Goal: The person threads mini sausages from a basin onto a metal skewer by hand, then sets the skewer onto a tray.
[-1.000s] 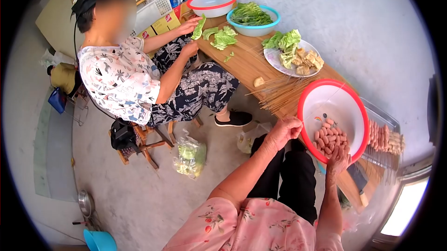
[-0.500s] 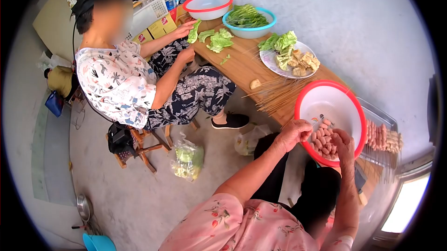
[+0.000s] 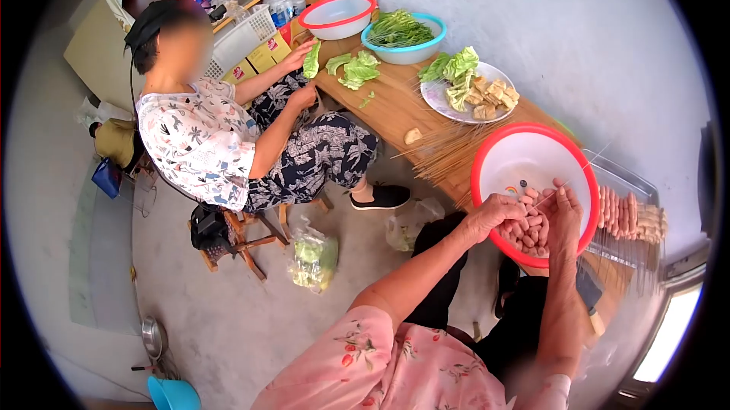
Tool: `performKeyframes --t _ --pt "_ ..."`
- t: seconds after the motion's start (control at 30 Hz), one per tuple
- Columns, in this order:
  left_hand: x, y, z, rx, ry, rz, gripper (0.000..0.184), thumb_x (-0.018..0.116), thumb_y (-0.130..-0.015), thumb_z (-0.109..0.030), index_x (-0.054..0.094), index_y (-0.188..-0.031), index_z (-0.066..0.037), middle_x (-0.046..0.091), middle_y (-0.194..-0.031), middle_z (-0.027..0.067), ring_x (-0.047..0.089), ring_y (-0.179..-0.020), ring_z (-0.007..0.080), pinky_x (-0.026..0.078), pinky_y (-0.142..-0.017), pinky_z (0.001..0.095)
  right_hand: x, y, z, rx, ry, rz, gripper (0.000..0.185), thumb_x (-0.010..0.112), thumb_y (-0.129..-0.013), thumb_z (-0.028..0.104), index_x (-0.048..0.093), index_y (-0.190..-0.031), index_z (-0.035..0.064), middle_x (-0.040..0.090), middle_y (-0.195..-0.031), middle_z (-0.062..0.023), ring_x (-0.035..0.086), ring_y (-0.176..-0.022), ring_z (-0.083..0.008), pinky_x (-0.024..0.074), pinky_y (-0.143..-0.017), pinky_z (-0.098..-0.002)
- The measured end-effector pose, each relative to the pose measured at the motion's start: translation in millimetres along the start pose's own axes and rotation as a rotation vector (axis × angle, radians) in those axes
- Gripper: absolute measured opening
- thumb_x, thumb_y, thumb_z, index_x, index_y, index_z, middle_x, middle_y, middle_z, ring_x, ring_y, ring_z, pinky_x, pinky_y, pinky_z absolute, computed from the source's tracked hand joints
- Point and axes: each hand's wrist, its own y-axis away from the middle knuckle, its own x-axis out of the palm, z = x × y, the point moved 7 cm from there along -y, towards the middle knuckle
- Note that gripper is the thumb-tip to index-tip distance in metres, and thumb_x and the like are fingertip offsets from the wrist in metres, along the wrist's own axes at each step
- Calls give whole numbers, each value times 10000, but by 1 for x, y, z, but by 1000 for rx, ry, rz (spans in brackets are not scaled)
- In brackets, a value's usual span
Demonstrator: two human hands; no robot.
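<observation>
Above the heap of small pink sausages (image 3: 526,239) in a red-rimmed white basin (image 3: 494,159), my two hands are close together. Pinched between my left hand's (image 3: 496,216) fingertips is the lower part of a thin skewer (image 3: 582,163). It slants up to the right past my right hand (image 3: 563,216), whose thumb and fingers are closed on it too. Whether a sausage is between the right fingers, I cannot tell. Right of the basin, filled skewers of sausages (image 3: 617,206) lie on a metal tray (image 3: 642,186).
Bare skewers (image 3: 449,155) lie left of the basin on the wooden table (image 3: 391,121). Beyond are a plate (image 3: 441,106) with tofu pieces and lettuce, a blue-rimmed bowl (image 3: 407,54) of greens and another basin (image 3: 334,26). A seated person (image 3: 198,129) holds a leaf (image 3: 311,60). A cleaver (image 3: 589,292) lies at right.
My left hand has moved right, toward my right hand. My right hand has risen from the sausages to the skewer. The view has shifted slightly.
</observation>
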Motion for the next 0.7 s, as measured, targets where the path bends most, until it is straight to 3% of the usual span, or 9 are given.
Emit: performKeyframes --t 0.17,0.27,0.33,0.37,0.5,0.63,0.7 --pt "8 -54 -5 -13 1 58 151 606 -761 -153 616 -717 -9 604 -632 65 521 -518 93 418 -476 224 -20 -29 21 -71 -94 -161 236 466 -948 164 556 -1118 26 588 -777 -61 583 -674 -151 507 -630 -272" --pt "8 -82 -4 -63 -197 151 182 606 -784 -174 628 -784 6 615 -688 75 541 -560 98 457 -517 242 -29 -47 26 -129 -90 -269 232 488 -941 177 578 -1099 33 567 -729 -34 557 -618 -122 484 -567 -248" --pt "7 -86 -19 -25 -114 47 233 610 -823 -223 626 -826 9 579 -694 48 524 -580 95 467 -539 252 -29 -50 37 -224 71 -291 224 495 -936 171 589 -1080 28 531 -670 -6 501 -531 -85 419 -472 -204" --pt "-1 -97 -19 53 -245 55 285 617 -850 -270 620 -862 14 568 -716 44 502 -587 83 465 -541 238 -25 -48 37 -225 148 -311 204 502 -927 150 607 -1043 19 479 -619 22 432 -472 -51 333 -407 -173" --pt "-23 -119 6 -10 -31 -145 273 617 -866 -275 616 -871 -2 557 -704 38 493 -560 69 441 -502 198 -22 -51 11 -97 460 -151 183 508 -917 123 623 -1000 8 431 -586 44 363 -467 -13 284 -396 -164" --pt "-19 -129 10 -23 17 -185 274 611 -870 -278 613 -862 -4 543 -686 27 479 -543 65 429 -486 192 -14 -47 14 -78 445 -189 230 470 -937 151 603 -1063 12 417 -584 45 296 -405 -19 213 -352 -173" --pt "-15 -132 11 -14 -119 -206 223 601 -848 -218 612 -828 4 531 -661 23 492 -548 77 429 -485 216 -9 -46 23 -49 392 -206 235 471 -937 150 601 -1074 11 422 -583 40 304 -407 -24 223 -355 -174"
